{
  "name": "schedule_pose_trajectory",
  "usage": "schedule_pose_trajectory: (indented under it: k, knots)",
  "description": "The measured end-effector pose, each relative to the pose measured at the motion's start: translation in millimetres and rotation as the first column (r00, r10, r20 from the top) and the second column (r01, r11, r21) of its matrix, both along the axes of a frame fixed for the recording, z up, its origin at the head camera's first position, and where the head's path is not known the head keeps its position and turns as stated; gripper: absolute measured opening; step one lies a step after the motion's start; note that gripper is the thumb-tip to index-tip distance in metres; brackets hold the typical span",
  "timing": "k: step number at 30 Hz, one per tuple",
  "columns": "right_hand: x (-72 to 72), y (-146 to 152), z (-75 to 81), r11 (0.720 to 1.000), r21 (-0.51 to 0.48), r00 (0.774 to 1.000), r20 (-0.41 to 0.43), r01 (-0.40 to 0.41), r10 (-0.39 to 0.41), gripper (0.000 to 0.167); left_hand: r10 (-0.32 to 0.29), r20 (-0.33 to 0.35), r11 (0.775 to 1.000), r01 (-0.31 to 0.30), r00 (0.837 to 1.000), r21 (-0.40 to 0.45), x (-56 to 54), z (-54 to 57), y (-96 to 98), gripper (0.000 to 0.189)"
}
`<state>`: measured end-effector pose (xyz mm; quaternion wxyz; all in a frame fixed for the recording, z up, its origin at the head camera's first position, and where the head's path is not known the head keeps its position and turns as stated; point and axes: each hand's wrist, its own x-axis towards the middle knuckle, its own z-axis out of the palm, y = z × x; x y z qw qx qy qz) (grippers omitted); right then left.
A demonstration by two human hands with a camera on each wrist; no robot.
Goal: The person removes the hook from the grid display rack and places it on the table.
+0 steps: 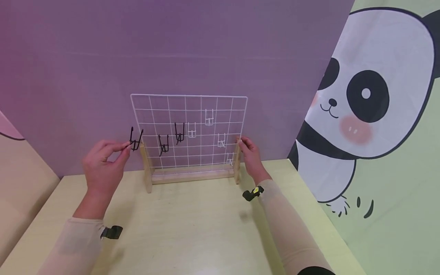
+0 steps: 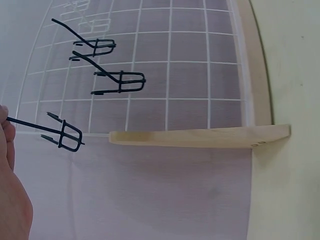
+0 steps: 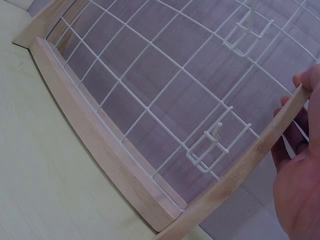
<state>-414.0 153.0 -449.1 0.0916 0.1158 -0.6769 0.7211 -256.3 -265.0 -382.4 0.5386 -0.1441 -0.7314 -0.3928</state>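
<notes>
My left hand (image 1: 104, 164) pinches a black wire hook (image 1: 135, 145) by its prong, just left of the white wire grid (image 1: 193, 146). In the left wrist view the hook's frame (image 2: 71, 136) points away from the fingers, near the tip of the wooden upright (image 2: 200, 138); whether it touches the grid I cannot tell. Two more black hooks (image 1: 164, 146) (image 1: 179, 134) hang on the grid's left half. My right hand (image 1: 252, 158) grips the top of the right wooden upright (image 3: 240, 162) between thumb and fingers.
Several white wire hooks (image 1: 209, 118) hang on the grid's right half. A wooden base bar (image 1: 192, 175) joins the uprights on a pale wood table (image 1: 192, 225). Behind rises a purple backdrop (image 1: 189, 46); at right stands a panel with a panda drawing (image 1: 364, 141).
</notes>
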Motion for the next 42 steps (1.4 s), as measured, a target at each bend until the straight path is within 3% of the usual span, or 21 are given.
schedule_pose_trajectory:
  k: [17,23,31,42]
  knots:
    - [-4.1,-0.8,-4.2,1.0,-0.01,1.0,-0.014,-0.002,0.002,0.036,-0.01,0.062,0.993,0.018,0.998,-0.119,7.5,-25.3,-8.1,0.028]
    - [-2.6,-2.4,-4.0,0.999,-0.042,1.0,-0.016,-0.008,0.008,0.035,-0.005,0.082,0.98,0.021,0.997,-0.195,11.8,-31.5,-6.0,0.03]
    - [-2.7,-1.9,-3.2,1.0,-0.025,1.0,-0.012,-0.002,0.002,0.035,-0.042,0.095,0.972,0.062,0.995,-0.227,10.6,-42.1,-1.3,0.037]
    - [-3.1,-0.4,-3.0,1.0,-0.017,1.0,-0.004,0.0,0.0,0.036,-0.037,0.182,0.947,0.092,0.983,-0.309,11.9,-54.6,8.3,0.037]
